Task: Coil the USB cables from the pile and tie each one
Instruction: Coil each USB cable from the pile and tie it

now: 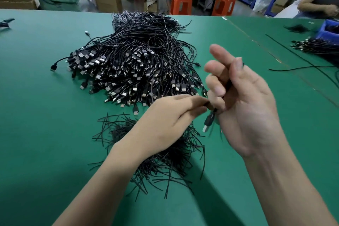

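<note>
A large pile of black USB cables (132,64) lies on the green table (45,124), plugs fanned toward me. In front of it sits a heap of short black twist ties (165,158), partly hidden by my left arm. My right hand (244,108) is raised palm-up, its lower fingers curled round a black USB cable (209,121) whose plug hangs below the hand. My left hand (165,117) pinches something thin and black at that cable; I cannot tell whether it is a tie or the cable itself.
A smaller bundle of cables (315,47) and a blue bin (330,29) lie at the right edge, with loose cables (300,60) trailing across the table. Another person's arm (319,7) rests at the far right. Orange stools (181,3) and cardboard boxes (108,0) stand beyond the table.
</note>
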